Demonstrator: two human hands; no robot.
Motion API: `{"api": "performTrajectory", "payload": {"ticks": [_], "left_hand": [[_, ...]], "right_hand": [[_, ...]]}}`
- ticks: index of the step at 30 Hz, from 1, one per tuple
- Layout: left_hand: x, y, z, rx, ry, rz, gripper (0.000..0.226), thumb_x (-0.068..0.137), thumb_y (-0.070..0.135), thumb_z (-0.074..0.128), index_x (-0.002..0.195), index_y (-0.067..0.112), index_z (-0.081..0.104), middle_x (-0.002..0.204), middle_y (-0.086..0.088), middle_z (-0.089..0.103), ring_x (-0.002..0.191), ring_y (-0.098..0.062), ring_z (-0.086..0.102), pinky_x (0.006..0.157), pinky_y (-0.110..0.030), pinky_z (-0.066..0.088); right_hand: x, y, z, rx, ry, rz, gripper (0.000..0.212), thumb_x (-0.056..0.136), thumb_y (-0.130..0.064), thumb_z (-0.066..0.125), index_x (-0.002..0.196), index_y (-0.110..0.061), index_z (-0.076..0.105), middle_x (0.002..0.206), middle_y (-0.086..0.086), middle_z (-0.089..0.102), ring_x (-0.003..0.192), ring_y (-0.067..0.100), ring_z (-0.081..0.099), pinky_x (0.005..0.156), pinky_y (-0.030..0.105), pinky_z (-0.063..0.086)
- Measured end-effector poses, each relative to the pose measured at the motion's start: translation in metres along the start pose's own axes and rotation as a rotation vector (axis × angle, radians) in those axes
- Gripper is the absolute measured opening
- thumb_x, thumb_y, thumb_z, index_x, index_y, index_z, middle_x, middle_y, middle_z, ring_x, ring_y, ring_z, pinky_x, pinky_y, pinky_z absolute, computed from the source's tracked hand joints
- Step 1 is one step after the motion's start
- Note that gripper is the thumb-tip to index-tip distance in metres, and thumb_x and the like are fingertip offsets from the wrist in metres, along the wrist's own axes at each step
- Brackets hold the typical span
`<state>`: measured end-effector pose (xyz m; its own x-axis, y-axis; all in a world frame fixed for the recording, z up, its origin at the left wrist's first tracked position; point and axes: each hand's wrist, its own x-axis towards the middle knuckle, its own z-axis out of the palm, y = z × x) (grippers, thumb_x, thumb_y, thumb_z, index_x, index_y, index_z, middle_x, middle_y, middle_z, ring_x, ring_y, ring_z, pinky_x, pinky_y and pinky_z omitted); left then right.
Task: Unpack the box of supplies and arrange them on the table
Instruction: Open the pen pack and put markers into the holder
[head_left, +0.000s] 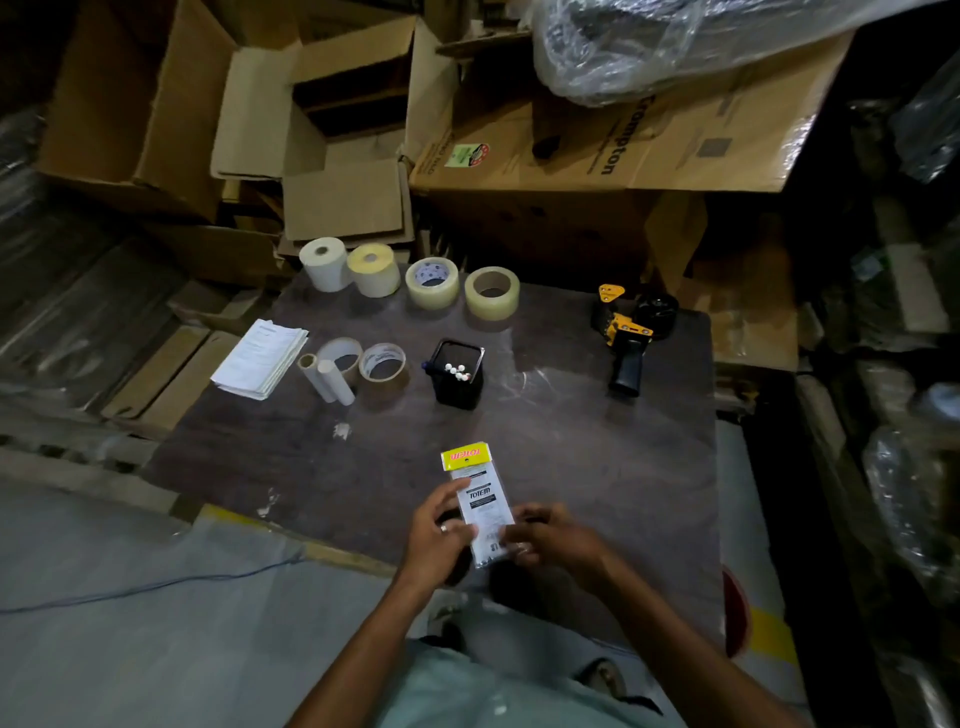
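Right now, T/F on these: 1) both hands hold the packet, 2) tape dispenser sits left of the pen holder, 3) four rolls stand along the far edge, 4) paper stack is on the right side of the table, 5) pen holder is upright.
1) Both hands hold the packet. True: the left hand and right hand pinch its sides.
2) False: the tape dispenser sits right of the pen holder.
3) True: four rolls stand in a row along the far edge of the table.
4) False: the paper stack lies on the left side.
5) True: it stands upright, pens inside.
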<state>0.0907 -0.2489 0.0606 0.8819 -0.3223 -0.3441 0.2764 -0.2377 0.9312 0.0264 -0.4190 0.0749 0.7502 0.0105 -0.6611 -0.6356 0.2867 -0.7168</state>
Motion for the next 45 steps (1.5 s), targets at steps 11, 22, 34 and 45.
{"api": "performTrajectory", "payload": {"ticks": [11, 22, 34, 45], "left_hand": [[0.053, -0.001, -0.098, -0.172, 0.070, -0.067, 0.029, 0.087, -0.004, 0.065, 0.107, 0.017, 0.070, 0.106, 0.000, 0.074, 0.092, -0.017, 0.068, 0.070, -0.032, 0.059], [0.149, 0.000, -0.194, 0.026, 0.355, 0.153, 0.041, 0.077, -0.003, 0.076, 0.110, 0.012, 0.057, 0.123, -0.013, 0.045, 0.101, -0.026, 0.059, 0.080, -0.019, 0.053], [0.229, 0.002, -0.181, 0.084, 0.475, 0.130, 0.097, 0.052, 0.045, 0.085, 0.132, 0.030, 0.033, 0.131, -0.010, 0.050, 0.120, -0.031, 0.050, 0.103, -0.048, 0.044], [0.212, 0.002, -0.174, 0.308, 0.461, 0.052, 0.080, 0.080, 0.044, 0.073, 0.143, 0.014, 0.034, 0.144, -0.018, 0.043, 0.135, -0.040, 0.037, 0.112, -0.054, 0.029]], "right_hand": [[0.061, -0.006, 0.074, 0.001, 0.209, -0.129, 0.028, 0.082, 0.017, 0.058, 0.103, -0.002, 0.062, 0.093, 0.019, 0.070, 0.064, 0.017, 0.068, 0.060, 0.029, 0.053], [0.094, 0.007, 0.123, -0.042, 0.476, -0.261, 0.029, 0.082, 0.020, 0.058, 0.105, 0.004, 0.066, 0.096, 0.013, 0.071, 0.070, 0.008, 0.070, 0.059, 0.021, 0.054], [0.108, 0.009, 0.136, 0.060, 0.564, -0.237, 0.028, 0.081, 0.019, 0.059, 0.094, -0.002, 0.071, 0.094, 0.014, 0.074, 0.071, 0.015, 0.071, 0.058, 0.025, 0.054], [0.096, 0.014, 0.132, 0.050, 0.552, -0.262, 0.026, 0.082, 0.015, 0.062, 0.097, -0.004, 0.070, 0.096, 0.007, 0.072, 0.071, 0.009, 0.071, 0.060, 0.023, 0.054]]}}
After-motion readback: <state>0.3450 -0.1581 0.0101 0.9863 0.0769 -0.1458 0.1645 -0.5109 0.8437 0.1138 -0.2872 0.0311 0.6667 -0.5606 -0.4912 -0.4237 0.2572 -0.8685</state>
